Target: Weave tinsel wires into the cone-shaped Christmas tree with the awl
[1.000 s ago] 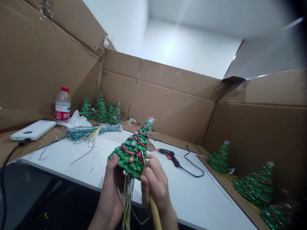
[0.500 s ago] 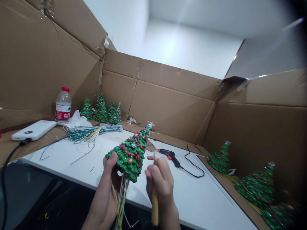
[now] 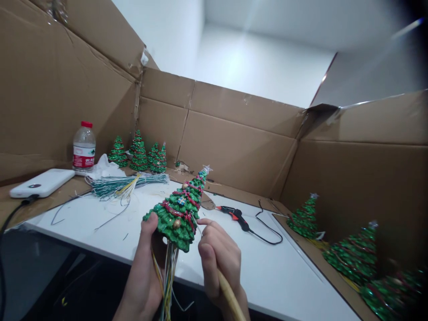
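Note:
My left hand [image 3: 147, 263] grips a small green Christmas tree ornament [image 3: 180, 209] by its lower edge, thumb on the outside. The tree leans to the right, with red garlands, gold balls and a clear star on top. A bundle of white and yellow wires [image 3: 170, 276] hangs out of its hollow base. My right hand [image 3: 220, 258] is closed around a thin metal pick with a wooden handle [image 3: 230, 296]. Its tip meets the tree's right side near a red bow. The fingers of my left hand behind the tree are hidden.
A black and orange glue gun [image 3: 234, 214] lies on the white board [image 3: 267, 267]. Bundled green and white wires [image 3: 113, 185] lie at the left, near a white power bank [image 3: 43, 183] and a bottle [image 3: 84, 147]. More trees [image 3: 138, 156] stand at the back and right. Cardboard walls [image 3: 234, 129] surround the table.
My right hand has tilted the pick leftward and brought its tip to the tree's side; before, the pick stood upright, apart from it. The view has shifted slightly.

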Demonstrator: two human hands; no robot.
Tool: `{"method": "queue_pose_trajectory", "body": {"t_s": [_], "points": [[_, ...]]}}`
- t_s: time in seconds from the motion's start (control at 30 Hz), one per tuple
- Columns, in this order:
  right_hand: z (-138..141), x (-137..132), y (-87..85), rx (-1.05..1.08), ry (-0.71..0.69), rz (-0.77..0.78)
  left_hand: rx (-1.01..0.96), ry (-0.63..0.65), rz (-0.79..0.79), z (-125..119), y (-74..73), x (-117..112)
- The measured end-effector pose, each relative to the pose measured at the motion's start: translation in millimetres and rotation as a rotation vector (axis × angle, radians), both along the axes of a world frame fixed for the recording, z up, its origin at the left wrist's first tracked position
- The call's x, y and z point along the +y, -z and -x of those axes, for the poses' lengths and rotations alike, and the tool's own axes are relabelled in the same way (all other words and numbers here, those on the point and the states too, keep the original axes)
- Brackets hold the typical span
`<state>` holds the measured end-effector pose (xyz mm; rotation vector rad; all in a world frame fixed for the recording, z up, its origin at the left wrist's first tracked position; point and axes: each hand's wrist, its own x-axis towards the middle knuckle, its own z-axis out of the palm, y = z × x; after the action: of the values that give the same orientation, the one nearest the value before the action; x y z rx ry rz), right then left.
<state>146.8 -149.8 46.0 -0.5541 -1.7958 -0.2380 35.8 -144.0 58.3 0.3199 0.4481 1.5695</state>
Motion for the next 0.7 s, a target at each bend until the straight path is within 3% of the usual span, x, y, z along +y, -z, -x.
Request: {"method": "queue_pose_trajectory", "body": {"t_s": [0.7], "points": [[-3.0,4.5,1.3,-0.013,0.018,-0.009,0.000,0.043,0.021,-1.8,6.3,-1.2]]}}
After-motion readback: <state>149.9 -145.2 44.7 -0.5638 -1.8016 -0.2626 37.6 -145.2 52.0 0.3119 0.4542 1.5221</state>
